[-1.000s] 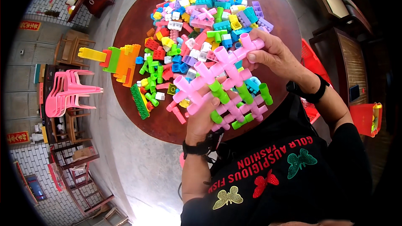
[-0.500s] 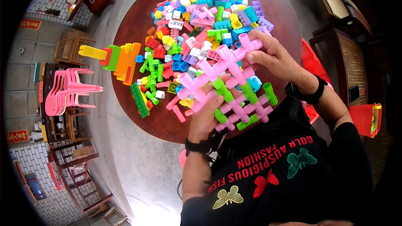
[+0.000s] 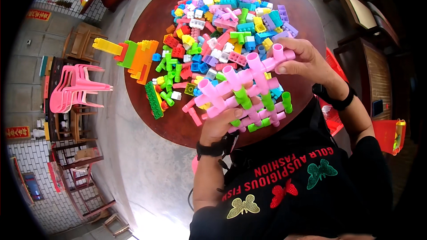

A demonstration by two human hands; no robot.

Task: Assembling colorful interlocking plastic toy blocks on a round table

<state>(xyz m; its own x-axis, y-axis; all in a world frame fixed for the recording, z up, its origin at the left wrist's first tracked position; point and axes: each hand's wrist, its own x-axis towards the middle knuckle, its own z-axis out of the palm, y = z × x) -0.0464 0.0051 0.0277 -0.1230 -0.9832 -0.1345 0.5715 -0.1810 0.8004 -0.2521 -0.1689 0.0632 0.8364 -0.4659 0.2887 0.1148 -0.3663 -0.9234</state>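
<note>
A lattice of pink and green plastic pipe blocks (image 3: pixel 242 97) is held up over the near side of the round table. My left hand (image 3: pixel 221 126) is closed around its near left part, with the thumb on top and the other fingers mostly hidden beneath. My right hand (image 3: pixel 302 60) pinches the pink pipe piece at the lattice's far right end between thumb and fingers. Open pink tube ends stick up along the far edge, and green connectors sit among pink ones lower down. Behind the lattice lies a heap of loose building blocks (image 3: pixel 213 40) in many colours.
The brown round table (image 3: pixel 147 18) bears the heap. At its left edge stands an orange, green, red and yellow block build (image 3: pixel 141 60), with a green block strip (image 3: pixel 154 100) nearer. Stacked pink stools (image 3: pixel 75 86) stand left; a red basket (image 3: pixel 334 122) is at the right.
My right hand and the lattice's right end have moved a little right and nearer to me. Both hands keep their hold. The whole view has shifted slightly.
</note>
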